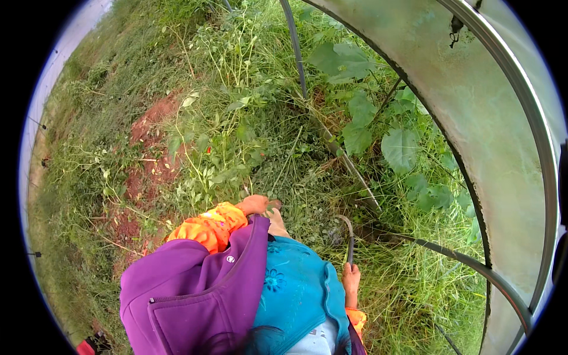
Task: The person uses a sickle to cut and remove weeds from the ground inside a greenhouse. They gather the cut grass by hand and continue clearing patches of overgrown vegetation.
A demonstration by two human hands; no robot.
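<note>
My right hand (pixel 351 277) is closed round the handle of a sickle (pixel 351 237). The curved blade points away from me over the flattened grass and bends to the left at its tip. My left hand (pixel 254 204) reaches forward from an orange sleeve (pixel 208 226), low beside leafy pepper-like plants (pixel 204 171). Its fingers are partly hidden, so whether they hold a stem cannot be told. Just right of that hand a bit of my lower leg or foot (pixel 277 222) shows past the purple jacket (pixel 191 288) and teal garment (pixel 293 284).
Translucent plastic sheeting (pixel 501 133) on a curved metal tube (pixel 539 146) walls off the right side. A thin pole (pixel 355 173) lies among weeds and broad leaves (pixel 399 151). A bent bar (pixel 461 257) crosses at lower right. Bare red soil (pixel 151 133) shows to the left.
</note>
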